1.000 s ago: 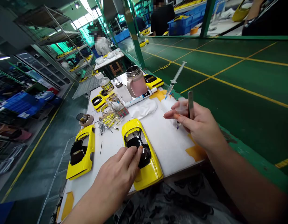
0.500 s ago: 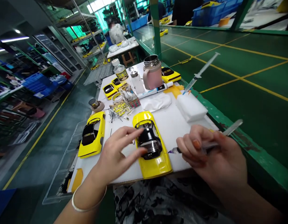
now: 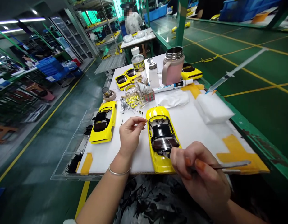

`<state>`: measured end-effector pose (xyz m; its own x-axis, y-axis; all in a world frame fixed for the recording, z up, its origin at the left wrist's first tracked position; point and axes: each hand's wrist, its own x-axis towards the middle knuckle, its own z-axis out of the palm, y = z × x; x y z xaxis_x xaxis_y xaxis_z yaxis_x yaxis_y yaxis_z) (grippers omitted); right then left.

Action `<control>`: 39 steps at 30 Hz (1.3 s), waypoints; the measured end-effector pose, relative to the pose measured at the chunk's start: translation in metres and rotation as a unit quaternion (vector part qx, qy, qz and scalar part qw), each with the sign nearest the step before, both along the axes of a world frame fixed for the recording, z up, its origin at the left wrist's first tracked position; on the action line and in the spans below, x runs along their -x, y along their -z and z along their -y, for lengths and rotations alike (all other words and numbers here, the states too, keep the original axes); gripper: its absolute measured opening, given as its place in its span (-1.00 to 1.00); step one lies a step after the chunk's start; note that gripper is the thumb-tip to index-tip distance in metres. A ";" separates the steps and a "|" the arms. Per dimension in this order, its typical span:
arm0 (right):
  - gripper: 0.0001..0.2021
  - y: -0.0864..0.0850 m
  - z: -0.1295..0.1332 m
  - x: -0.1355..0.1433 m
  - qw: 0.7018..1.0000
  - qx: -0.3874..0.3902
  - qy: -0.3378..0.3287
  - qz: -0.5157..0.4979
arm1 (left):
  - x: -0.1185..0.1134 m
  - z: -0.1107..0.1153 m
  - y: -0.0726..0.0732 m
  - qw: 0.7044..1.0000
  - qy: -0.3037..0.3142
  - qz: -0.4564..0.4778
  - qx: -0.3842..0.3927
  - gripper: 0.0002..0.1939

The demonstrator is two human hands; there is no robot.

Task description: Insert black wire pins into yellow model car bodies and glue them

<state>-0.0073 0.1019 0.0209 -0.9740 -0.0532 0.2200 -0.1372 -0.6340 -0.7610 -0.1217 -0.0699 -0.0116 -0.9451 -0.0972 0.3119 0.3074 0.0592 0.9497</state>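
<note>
A yellow model car body [image 3: 163, 165] with a black roof and dark windows lies on the white board in front of me. My left hand [image 3: 132, 133] is pinched closed beside its left edge. A thin dark sliver shows at those fingertips; whether they grip it is unclear. My right hand [image 3: 199, 168] is wrapped round a slim metal tool [image 3: 237, 164] that looks like tweezers. The tool's front end rests at or just above the base of the car's window. Something pale, partly hidden, shows behind the right palm.
Another yellow car body [image 3: 102, 124] lies left. Behind are small yellow and black parts [image 3: 133, 100], a bottle [image 3: 138, 63], a pink mug [image 3: 173, 71], a marker [image 3: 175, 86] and a white cloth [image 3: 174, 99]. A syringe [image 3: 237, 71] stands in white foam [image 3: 215, 107] at right.
My left fingers have gone from spread over the car to a pinch at its left side. My right hand now points a metal tool at the window base; a purple-tipped syringe showed there before.
</note>
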 end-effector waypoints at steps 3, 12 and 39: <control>-0.79 0.002 0.003 -0.001 1.000 -0.010 0.005 -0.001 | -0.001 0.000 -0.002 1.000 0.003 0.008 -0.012 -0.91; -0.78 0.004 0.004 0.000 0.999 -0.038 -0.008 -0.014 | -0.001 -0.001 -0.003 0.998 0.016 0.016 -0.056 -0.75; -0.79 -0.018 -0.042 0.010 0.994 -0.017 0.070 0.077 | 0.000 0.004 -0.003 0.998 0.014 0.015 -0.063 -0.64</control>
<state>-0.0171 0.1441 0.0391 -0.9945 0.0802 0.0678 -0.1023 -0.5909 -0.8002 -0.1220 -0.0739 -0.0090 -0.9566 -0.1068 0.2712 0.2793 -0.0694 0.9577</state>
